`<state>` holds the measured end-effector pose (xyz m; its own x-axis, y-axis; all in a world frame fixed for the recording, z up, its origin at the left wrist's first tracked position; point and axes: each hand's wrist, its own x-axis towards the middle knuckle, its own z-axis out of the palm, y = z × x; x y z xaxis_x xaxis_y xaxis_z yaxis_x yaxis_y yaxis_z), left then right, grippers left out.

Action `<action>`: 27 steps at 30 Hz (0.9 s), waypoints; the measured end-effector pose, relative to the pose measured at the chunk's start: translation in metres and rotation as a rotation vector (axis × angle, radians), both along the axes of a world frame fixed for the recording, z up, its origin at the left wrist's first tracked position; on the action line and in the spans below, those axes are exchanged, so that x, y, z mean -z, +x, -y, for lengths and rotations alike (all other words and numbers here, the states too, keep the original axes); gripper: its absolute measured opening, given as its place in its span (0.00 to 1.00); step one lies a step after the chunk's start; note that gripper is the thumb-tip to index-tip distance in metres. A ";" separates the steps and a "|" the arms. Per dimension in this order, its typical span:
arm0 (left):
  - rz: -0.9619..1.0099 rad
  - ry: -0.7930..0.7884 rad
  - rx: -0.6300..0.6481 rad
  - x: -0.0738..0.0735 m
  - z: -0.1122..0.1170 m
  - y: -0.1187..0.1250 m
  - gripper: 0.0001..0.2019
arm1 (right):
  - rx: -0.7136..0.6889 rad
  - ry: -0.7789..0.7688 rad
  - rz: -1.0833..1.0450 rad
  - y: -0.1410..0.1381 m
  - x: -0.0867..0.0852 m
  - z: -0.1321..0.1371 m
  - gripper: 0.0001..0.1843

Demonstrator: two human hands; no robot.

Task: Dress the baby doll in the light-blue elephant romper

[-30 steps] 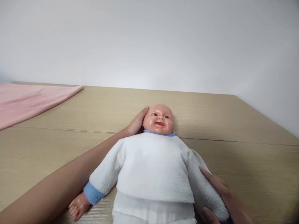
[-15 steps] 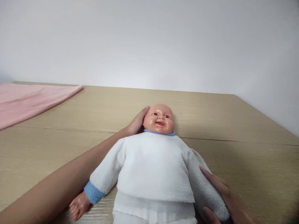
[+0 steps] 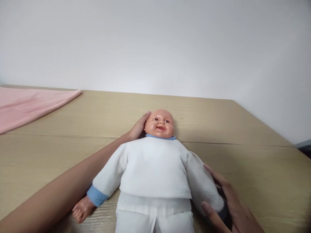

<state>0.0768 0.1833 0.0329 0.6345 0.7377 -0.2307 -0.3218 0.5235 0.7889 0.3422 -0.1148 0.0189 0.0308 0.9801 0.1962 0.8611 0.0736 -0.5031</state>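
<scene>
A baby doll lies on its back in the middle of the head view, its head away from me. It wears a fleecy white top with blue trim and white trousers. My left hand cups the side of its bald head, with the thumb showing and the other fingers hidden under or behind it. Around the sleeve on the right is my right hand, thumb on the near side and fingers along the outer side. The doll's hand on that side is hidden. Its other arm rests across my left forearm.
The doll lies on a light wooden table with a seam running across it. A pink cloth is spread at the far left. Behind the table stands a pale wall. Something dark shows at the right edge.
The doll and both hands appear slightly further left, and more of its trousers shows; the whole view has shifted too. My left hand stays at the head, my right at the sleeve.
</scene>
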 end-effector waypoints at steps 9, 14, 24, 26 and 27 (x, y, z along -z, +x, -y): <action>-0.059 0.331 -0.243 0.010 -0.009 -0.003 0.29 | 0.173 0.109 -0.321 0.002 0.000 -0.020 0.29; -0.233 0.614 -0.498 -0.027 0.003 -0.023 0.18 | 0.185 0.336 -0.288 0.003 0.001 -0.030 0.23; -0.130 1.403 0.538 -0.081 0.245 0.013 0.12 | 0.111 0.631 -0.433 -0.029 -0.034 -0.005 0.11; -0.205 1.486 0.669 -0.066 0.287 0.015 0.10 | 0.099 0.635 -0.451 -0.038 -0.042 0.026 0.10; -0.253 1.482 0.661 -0.059 0.301 0.012 0.12 | 0.086 0.651 -0.444 -0.042 -0.042 0.045 0.10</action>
<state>0.0891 -0.1175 0.0916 0.9686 0.0283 0.2469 -0.1557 -0.7052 0.6917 0.3000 -0.1599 0.0612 0.3112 0.6633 0.6805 0.6061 0.4130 -0.6797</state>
